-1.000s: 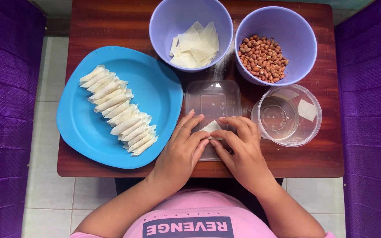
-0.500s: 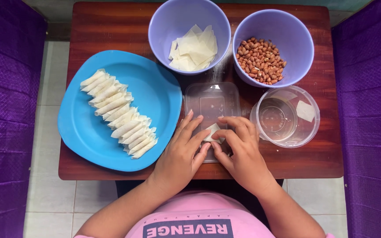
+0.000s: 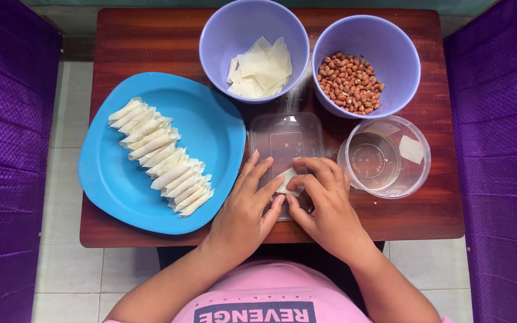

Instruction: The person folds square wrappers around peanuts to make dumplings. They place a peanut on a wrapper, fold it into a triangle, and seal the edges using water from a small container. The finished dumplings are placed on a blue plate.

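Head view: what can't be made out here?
- Pale wrapper piece: mostly covered by the left hand and right hand; its filling is hidden.
- Clear flat lid: near end hidden under both hands.
- Clear round tub: contents unclear through the plastic.

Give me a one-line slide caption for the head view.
Both hands, left hand and right hand, roll a wrapper on a clear lid, beside a blue plate of finished rolls.
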